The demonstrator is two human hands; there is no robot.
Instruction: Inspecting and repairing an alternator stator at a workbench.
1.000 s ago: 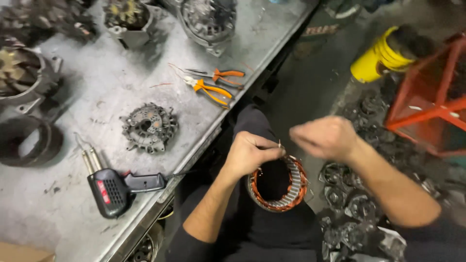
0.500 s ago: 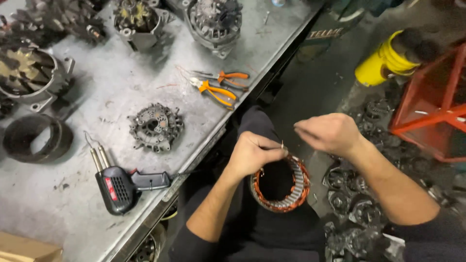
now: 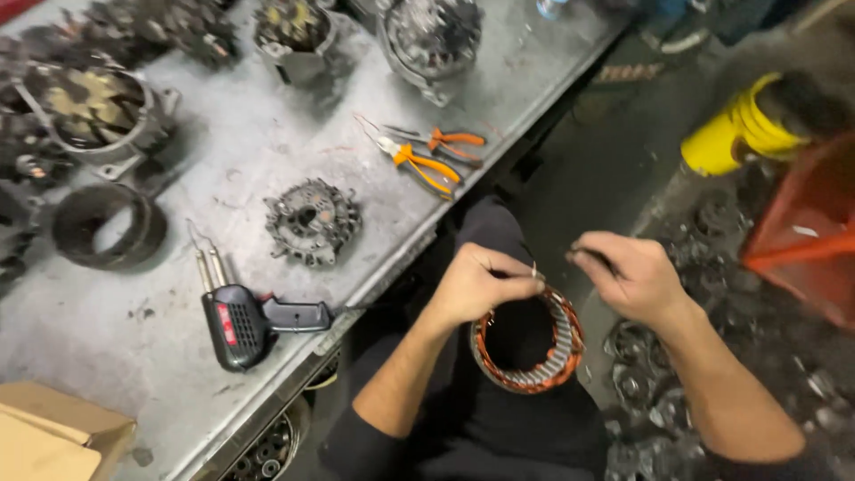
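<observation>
Left hand: the left hand (image 3: 476,287) is resting on the rim of the stator (image 3: 527,338), its grip pinching closed on a thin wire lead (image 3: 534,270) that is sticking up from the winding
Right hand: the right hand (image 3: 631,274) is hovering just beside the left grip, its fingers (image 3: 595,259) pinching closed on something thin; what it is holding is too small to tell
Stator: it is lying on the person's lap, below both grips, off the counter (image 3: 223,134), with its copper winding showing around the ring
Progress: judging from how things lie, the stator is already out of its housing and the work on its leads is under way; the winding looks intact and nothing is yet being joined or cut, so most of the lead work seems to be left
Tools: the soldering gun (image 3: 245,321) is lying untouched on the counter, well left of the left grip; the pliers (image 3: 426,163) are lying beyond both grips, also untouched
Other parts: a rectifier plate (image 3: 312,221) and a black ring (image 3: 109,224) are sitting on the counter, well apart from the hands
</observation>
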